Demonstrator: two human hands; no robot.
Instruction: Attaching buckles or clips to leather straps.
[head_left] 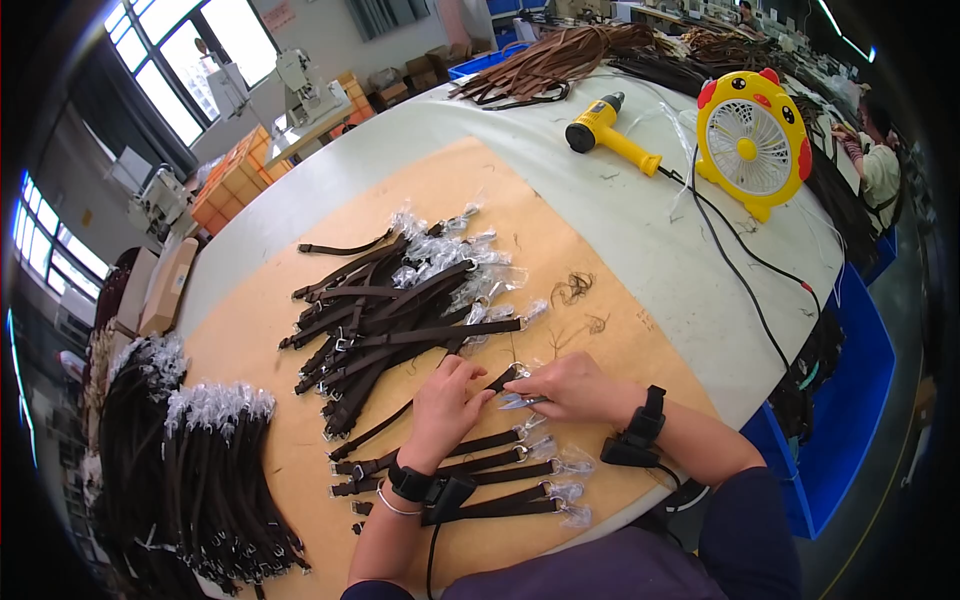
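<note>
A dark brown strap (pixel 505 378) with a metal ring at its end runs beneath my left hand (pixel 446 408). My left fingers are closed around it, though the grip is partly hidden. In my right hand (pixel 580 390) is a pair of thread snips (pixel 522 402), with the blades pointing left beside the strap. Nearer to me, several similar straps (pixel 500 475) lie side by side, their ring ends in clear plastic. Just beyond my hands is a loose pile of buckled straps (pixel 375 320) with crumpled plastic wraps (pixel 460 262) at its right.
Bundled straps (pixel 225 480) hang over the left table edge. Loose dark threads (pixel 574 289) lie on the brown paper (pixel 560 240). Farther off are a yellow heat gun (pixel 610 137), a yellow fan (pixel 750 145) with a cable, and brown strips (pixel 560 62). A blue bin (pixel 850 420) stands at right.
</note>
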